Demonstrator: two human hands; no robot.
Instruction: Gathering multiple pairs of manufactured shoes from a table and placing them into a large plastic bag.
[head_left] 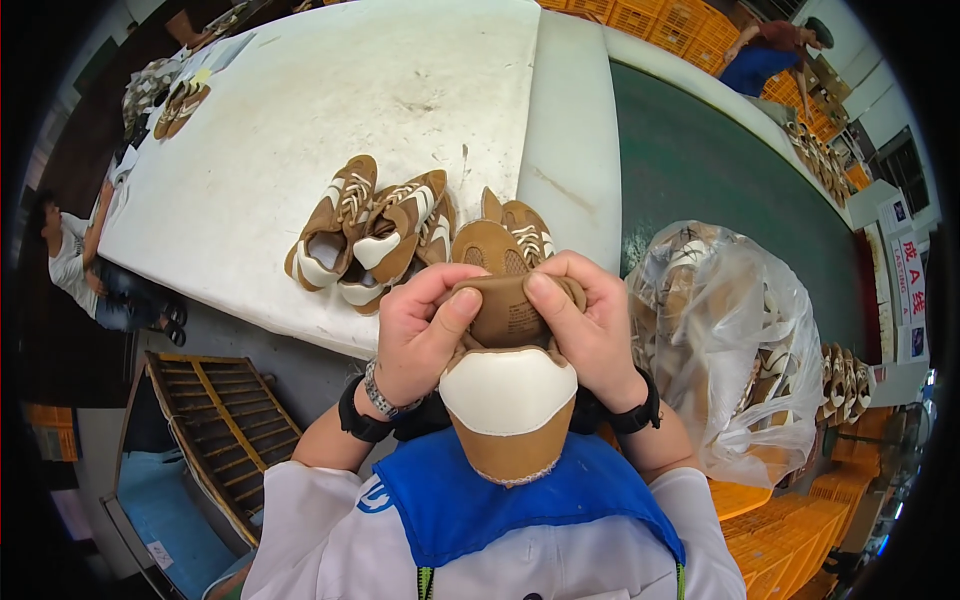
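Note:
I hold a brown and white shoe [509, 405] close to my chest, its heel toward me. My left hand [420, 335] grips its left side with the thumb pressing the brown tongue [507, 312]. My right hand [590, 320] grips the right side, thumb on the same tongue. Just beyond my hands, several matching brown and white shoes [375, 232] lie in a loose pile near the front edge of a white table [330, 90].
A clear plastic bag [725, 340] of shoes stands at my right on orange crates [780, 530]. A green conveyor belt [720, 170] runs behind it. A wooden pallet [215, 420] lies lower left. One person sits at the left [75, 265], another bends at the far right [770, 50].

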